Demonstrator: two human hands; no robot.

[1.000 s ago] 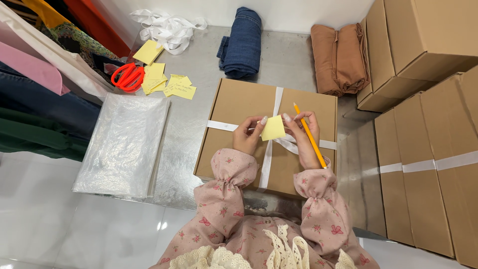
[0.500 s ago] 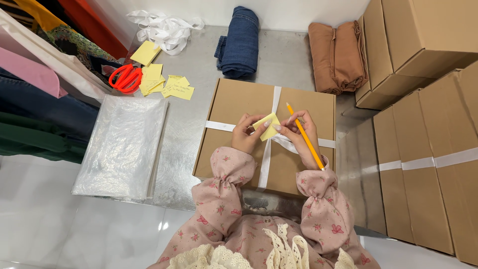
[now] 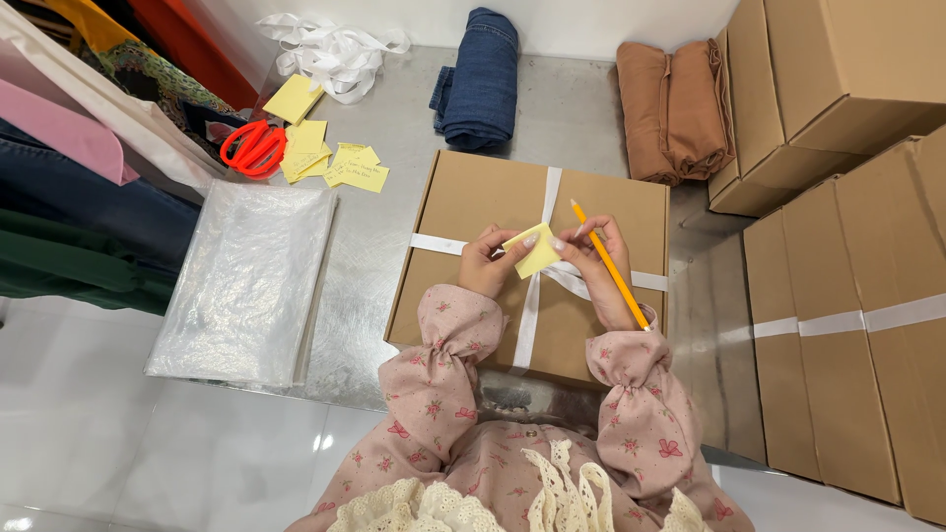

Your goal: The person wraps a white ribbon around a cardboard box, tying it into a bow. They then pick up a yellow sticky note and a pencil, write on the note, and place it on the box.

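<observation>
Seen from above, two hands in floral pink sleeves work over one flat brown cardboard box (image 3: 473,212) tied crosswise with one white ribbon (image 3: 532,305). The left hand (image 3: 488,261) and right hand (image 3: 596,258) pinch one small yellow sticky note (image 3: 537,251) between their fingertips, just above the ribbon's crossing. The right hand also holds one orange pencil (image 3: 611,268), point aimed away. To the left lies one stack of clear plastic bags (image 3: 246,281) on the metal table (image 3: 384,246). Farther off sit several loose yellow notes (image 3: 357,175), one pair of red scissors (image 3: 254,148), one folded blue denim garment (image 3: 481,79), one folded brown cloth (image 3: 673,106) and a heap of white ribbon (image 3: 335,49). At right, four stacked cardboard boxes (image 3: 857,296) show.
</observation>
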